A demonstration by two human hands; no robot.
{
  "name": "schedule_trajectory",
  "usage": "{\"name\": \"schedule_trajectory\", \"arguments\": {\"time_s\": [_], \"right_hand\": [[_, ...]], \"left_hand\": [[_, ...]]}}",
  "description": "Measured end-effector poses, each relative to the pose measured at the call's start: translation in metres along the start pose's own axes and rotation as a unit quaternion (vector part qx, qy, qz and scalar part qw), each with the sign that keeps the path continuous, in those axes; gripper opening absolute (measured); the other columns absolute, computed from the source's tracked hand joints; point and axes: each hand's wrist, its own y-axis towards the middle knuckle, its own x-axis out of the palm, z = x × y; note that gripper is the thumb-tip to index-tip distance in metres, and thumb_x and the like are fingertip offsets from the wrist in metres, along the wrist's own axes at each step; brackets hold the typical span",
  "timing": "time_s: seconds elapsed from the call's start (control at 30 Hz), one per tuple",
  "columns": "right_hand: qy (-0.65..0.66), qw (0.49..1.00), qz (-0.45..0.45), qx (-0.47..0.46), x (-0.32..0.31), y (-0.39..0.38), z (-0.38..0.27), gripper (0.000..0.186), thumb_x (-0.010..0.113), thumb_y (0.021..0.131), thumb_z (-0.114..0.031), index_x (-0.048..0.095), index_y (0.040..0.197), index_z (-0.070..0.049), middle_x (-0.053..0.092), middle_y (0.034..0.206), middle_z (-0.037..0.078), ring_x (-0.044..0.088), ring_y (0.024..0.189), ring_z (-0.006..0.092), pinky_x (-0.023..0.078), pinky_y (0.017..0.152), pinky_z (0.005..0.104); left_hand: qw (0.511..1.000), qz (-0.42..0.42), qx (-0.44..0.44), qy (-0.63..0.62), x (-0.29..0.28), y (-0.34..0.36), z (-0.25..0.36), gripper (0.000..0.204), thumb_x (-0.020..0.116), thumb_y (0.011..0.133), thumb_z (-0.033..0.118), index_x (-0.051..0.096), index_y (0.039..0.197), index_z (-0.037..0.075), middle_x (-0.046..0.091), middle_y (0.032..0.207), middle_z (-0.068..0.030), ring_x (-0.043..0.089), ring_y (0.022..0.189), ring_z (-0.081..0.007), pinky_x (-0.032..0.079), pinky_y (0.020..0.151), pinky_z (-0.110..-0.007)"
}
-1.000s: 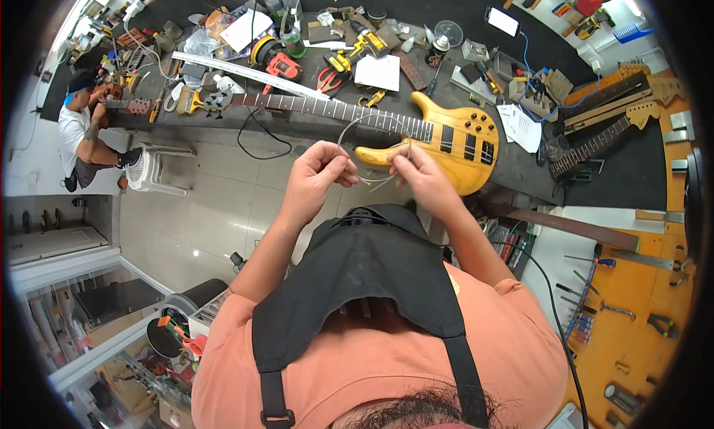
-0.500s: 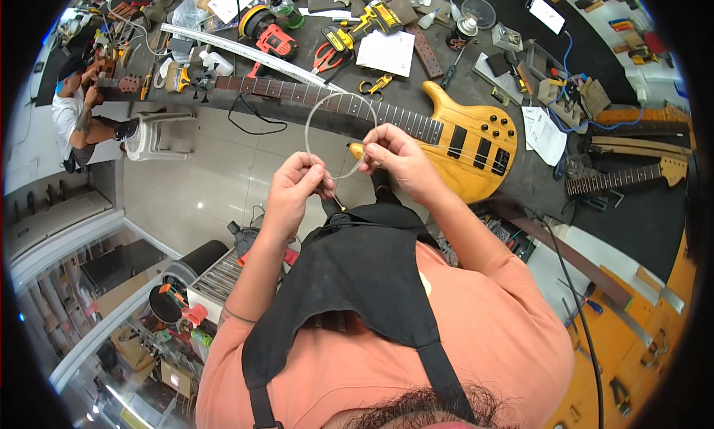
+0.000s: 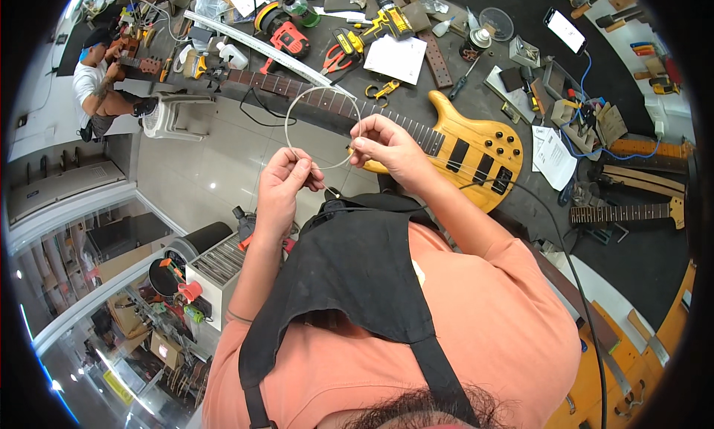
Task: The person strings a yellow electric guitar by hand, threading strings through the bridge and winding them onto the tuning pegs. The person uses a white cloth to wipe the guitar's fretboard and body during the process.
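A coiled bass string (image 3: 287, 123) forms a pale ring in front of me, above my apron. Its lower left side is pinched between the thumb and fingers of my left hand (image 3: 281, 185). On the ring's right side, the thumb and fingertips of my right hand (image 3: 392, 152) grip it too. One short end of the string hangs below the left fingers. Just beyond my hands, an electric bass guitar (image 3: 448, 119) with a natural wood body lies on the workbench, its neck (image 3: 327, 100) pointing left. My right hand partly covers the body's near horn.
The dark bench (image 3: 476, 87) bears a yellow drill (image 3: 372, 29), a red sander (image 3: 286, 39), a long metal ruler (image 3: 260, 53), yellow-handled cutters (image 3: 381, 93) and a phone (image 3: 565, 29). Another person (image 3: 97, 83) works at the far left near a white stool (image 3: 175, 117). A black cable (image 3: 569, 258) runs past my right arm.
Both hands and the coil have shifted slightly left and stay in much the same pose. The view has turned a little, moving the bench items rightward. The black cable now crosses behind my right forearm.
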Motion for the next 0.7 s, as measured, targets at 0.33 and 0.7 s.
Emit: {"name": "schedule_trajectory", "arguments": {"time_s": [0.33,0.7], "right_hand": [[0.054,0.998,-0.014,-0.005,-0.018,-0.016,-0.007,0.028,0.073,0.105,-0.014,0.060,0.127,-0.003,0.073,0.110,0.008,0.075,0.097,0.0176,0.061,0.087,0.0339],[0.098,0.990,0.064,-0.077,-0.052,-0.042,-0.003,0.024,0.071,0.106,-0.012,0.054,0.121,-0.005,0.072,0.101,0.008,0.068,0.074,0.0093,0.052,0.060,0.0240]], "left_hand": [[0.999,-0.027,0.004,0.028,0.025,0.012,0.008,0.013,0.060,0.112,0.016,0.062,0.113,0.003,0.071,0.094,-0.0099,0.068,0.082,-0.0177,0.055,0.078,-0.032],[0.966,-0.202,-0.013,0.159,0.068,0.029,0.014,0.012,0.063,0.110,0.010,0.066,0.108,-0.001,0.073,0.091,-0.0090,0.069,0.084,-0.0155,0.056,0.080,-0.031]]}}
